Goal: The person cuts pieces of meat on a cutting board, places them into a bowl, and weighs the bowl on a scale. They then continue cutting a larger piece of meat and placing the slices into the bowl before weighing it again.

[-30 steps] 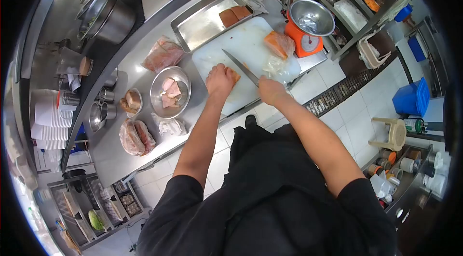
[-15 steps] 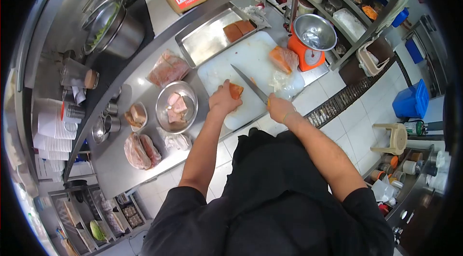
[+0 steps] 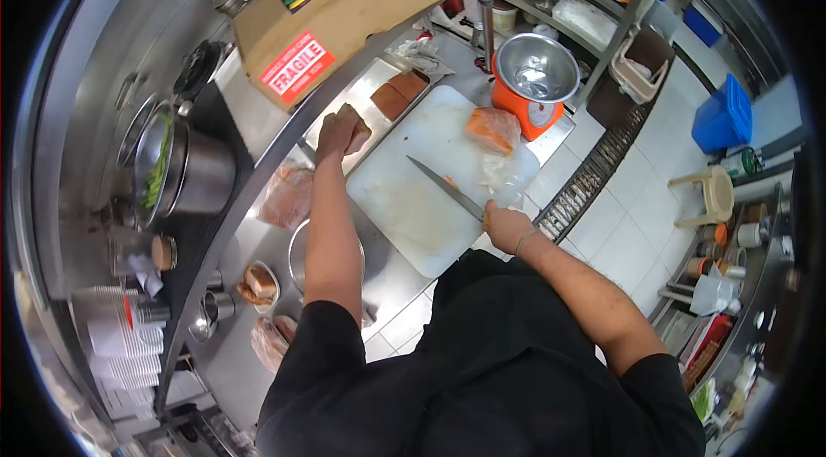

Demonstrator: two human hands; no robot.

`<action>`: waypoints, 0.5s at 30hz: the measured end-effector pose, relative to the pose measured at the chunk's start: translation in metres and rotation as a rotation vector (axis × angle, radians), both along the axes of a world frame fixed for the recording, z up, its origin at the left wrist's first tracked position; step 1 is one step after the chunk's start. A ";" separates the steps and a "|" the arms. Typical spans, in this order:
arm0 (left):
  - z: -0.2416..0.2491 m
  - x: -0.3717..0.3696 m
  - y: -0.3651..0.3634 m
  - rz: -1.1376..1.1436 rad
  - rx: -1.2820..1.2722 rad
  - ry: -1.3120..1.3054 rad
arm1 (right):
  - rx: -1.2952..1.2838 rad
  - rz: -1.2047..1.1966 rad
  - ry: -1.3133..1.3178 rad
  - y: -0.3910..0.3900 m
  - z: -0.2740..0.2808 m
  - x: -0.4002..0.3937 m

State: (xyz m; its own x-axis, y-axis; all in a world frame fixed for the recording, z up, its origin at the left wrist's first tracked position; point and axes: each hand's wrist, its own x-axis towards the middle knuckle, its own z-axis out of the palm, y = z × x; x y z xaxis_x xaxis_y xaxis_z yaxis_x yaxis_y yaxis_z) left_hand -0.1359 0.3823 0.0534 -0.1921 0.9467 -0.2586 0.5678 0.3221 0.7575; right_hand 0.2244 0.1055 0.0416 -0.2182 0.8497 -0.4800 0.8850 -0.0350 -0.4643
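My left hand (image 3: 341, 134) is closed on a brownish-orange piece of fish or meat (image 3: 360, 137), over the metal tray (image 3: 368, 85). Two similar pieces (image 3: 398, 95) lie at the tray's far end. My right hand (image 3: 506, 227) grips the handle of a long knife (image 3: 446, 186), its blade low over the white cutting board (image 3: 413, 220). On the board's right part, an orange chunk in clear plastic (image 3: 493, 130) sits beside a crumpled plastic bag (image 3: 501, 175).
An orange scale (image 3: 535, 115) with a metal bowl (image 3: 538, 68) stands right of the board. A cardboard box (image 3: 344, 5) rests on the raised shelf. Wrapped meat (image 3: 288, 196) and a bowl partly hidden by my left arm are on the steel counter.
My left hand has moved from the cutting board up and left to over the tray, carrying the piece. The right hand still holds the knife. The camera view has shifted.
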 end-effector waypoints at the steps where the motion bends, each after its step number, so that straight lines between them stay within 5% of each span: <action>1: -0.010 -0.002 0.018 -0.107 0.016 0.139 | -0.011 -0.016 0.003 -0.002 0.001 -0.001; 5: -0.058 0.009 0.055 -0.060 -0.057 0.296 | -0.002 -0.055 -0.012 -0.004 -0.004 -0.005; 8: -0.040 0.044 0.042 -0.145 -0.140 0.434 | 0.020 -0.069 -0.011 -0.007 -0.005 -0.005; 11: -0.059 0.052 0.043 0.074 -0.130 0.374 | 0.035 -0.066 -0.022 -0.007 -0.004 -0.005; 15: -0.064 0.034 0.038 -0.054 -0.089 0.313 | 0.037 -0.049 -0.031 -0.005 -0.006 -0.004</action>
